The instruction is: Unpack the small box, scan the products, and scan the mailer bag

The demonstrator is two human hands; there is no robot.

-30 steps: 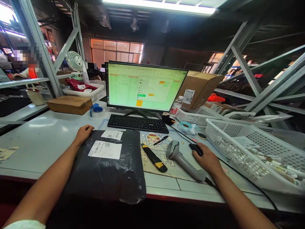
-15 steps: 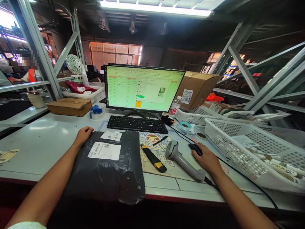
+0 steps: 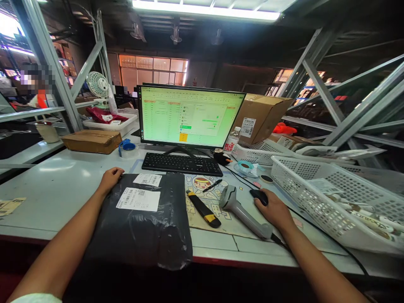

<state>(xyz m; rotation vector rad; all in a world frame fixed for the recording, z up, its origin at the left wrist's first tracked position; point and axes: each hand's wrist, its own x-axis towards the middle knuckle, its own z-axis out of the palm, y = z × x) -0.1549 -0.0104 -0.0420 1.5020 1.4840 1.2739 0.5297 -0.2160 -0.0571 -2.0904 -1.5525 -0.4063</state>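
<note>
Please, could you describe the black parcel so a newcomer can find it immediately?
Start at the big monitor and come down past the keyboard to the near edge of the desk. There the parcel lies between the left hand and the yellow-and-black knife. Unlike the brown box left of the monitor, it is wrapped in shiny black plastic and bears two white labels.

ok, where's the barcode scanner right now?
In the head view, the grey barcode scanner lies right of centre, between the black-and-yellow utility knife and the right hand on the computer mouse.
</note>
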